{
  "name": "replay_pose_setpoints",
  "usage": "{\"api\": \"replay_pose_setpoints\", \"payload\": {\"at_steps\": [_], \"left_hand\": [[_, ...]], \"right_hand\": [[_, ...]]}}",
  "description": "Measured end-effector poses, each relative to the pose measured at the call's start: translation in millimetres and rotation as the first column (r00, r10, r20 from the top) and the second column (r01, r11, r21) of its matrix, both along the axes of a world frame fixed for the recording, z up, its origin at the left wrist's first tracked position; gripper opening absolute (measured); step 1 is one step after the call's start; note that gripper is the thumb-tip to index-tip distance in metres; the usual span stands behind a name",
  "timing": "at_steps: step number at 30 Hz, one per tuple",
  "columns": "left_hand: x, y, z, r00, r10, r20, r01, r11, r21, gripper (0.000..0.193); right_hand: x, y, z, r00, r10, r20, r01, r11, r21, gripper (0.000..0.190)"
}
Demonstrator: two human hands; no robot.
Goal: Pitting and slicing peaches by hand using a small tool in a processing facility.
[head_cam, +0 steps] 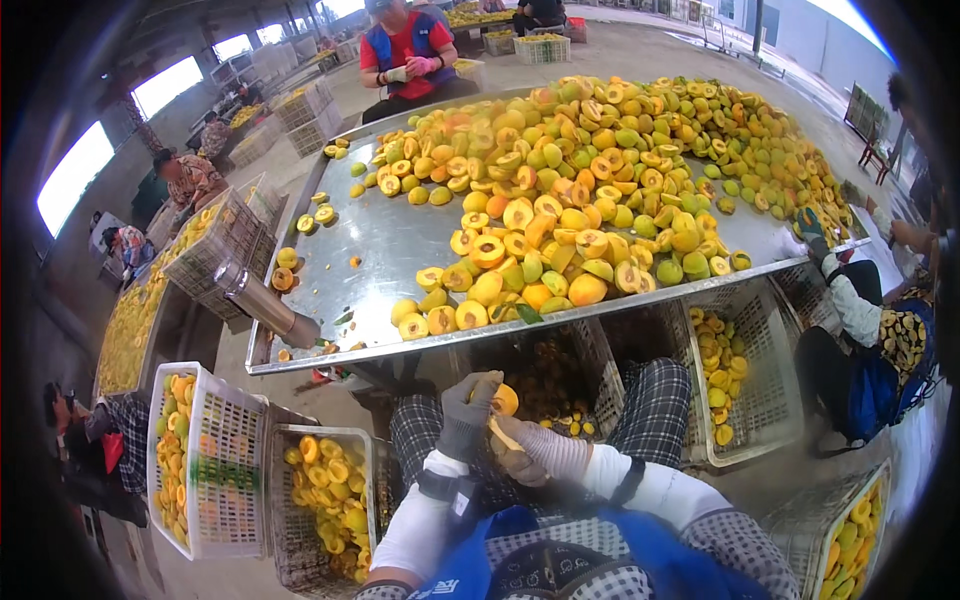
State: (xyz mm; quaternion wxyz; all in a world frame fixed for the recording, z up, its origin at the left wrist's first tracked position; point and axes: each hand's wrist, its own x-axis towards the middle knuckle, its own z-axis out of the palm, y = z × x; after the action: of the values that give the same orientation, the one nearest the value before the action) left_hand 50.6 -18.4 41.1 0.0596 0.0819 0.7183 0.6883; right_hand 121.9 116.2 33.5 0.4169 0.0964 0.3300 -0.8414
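Note:
My left hand (463, 420), in a grey glove, grips a halved yellow peach (505, 400) above my lap. Close below it, my right hand (551, 451), also gloved, is closed around a small tool with a pale handle (504, 435). The tool's working end is hidden near the peach. In front of both hands stands a metal-topped table (337, 262) heaped with halved yellow-green peaches (555, 217), many with cut faces or pit hollows showing. Between my knees, under the table edge, a crate (600, 367) holds dark scraps and a few yellow pieces.
A steel cylinder (266, 304) leans on the table's left corner. Peach halves fill a white crate (229, 465) and a grey crate (367, 480) at my left. Another crate (757, 375) stands right of my knee. A co-worker (409, 56) sits across; another's gloved hand (811, 225) reaches in at right.

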Motion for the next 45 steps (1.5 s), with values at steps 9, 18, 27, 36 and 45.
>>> {"api": "replay_pose_setpoints", "payload": {"at_steps": [9,18,27,36,45], "left_hand": [[-20.9,-11.0,-39.2,0.977,0.211,-0.007,-0.205,0.956,0.211,0.037],[-19.2,-233.7,0.1,0.955,-0.233,-0.182,-0.252,-0.318,-0.914,0.025],[-267.2,-139.7,-60.9,0.993,-0.048,0.109,0.119,0.44,-0.89,0.044],[-315.2,-121.2,-81.9,0.98,-0.142,-0.137,-0.038,0.546,-0.837,0.04],[-140.6,-57.9,-5.2,0.944,-0.238,0.229,0.034,0.76,0.65,0.051]], "right_hand": [[-19.2,-15.0,-15.5,0.997,-0.007,0.08,0.044,0.88,-0.472,0.049],[-32.5,6.3,-94.0,0.821,-0.247,0.515,0.262,0.964,0.044,0.051],[-17.8,-23.5,-126.7,0.903,-0.362,0.233,0.347,0.932,0.103,0.046],[-57.0,-25.9,-113.2,0.874,-0.341,0.345,0.136,0.855,0.5,0.06],[-33.3,39.6,-82.2,0.401,0.389,-0.829,0.786,0.318,0.529,0.058]]}}
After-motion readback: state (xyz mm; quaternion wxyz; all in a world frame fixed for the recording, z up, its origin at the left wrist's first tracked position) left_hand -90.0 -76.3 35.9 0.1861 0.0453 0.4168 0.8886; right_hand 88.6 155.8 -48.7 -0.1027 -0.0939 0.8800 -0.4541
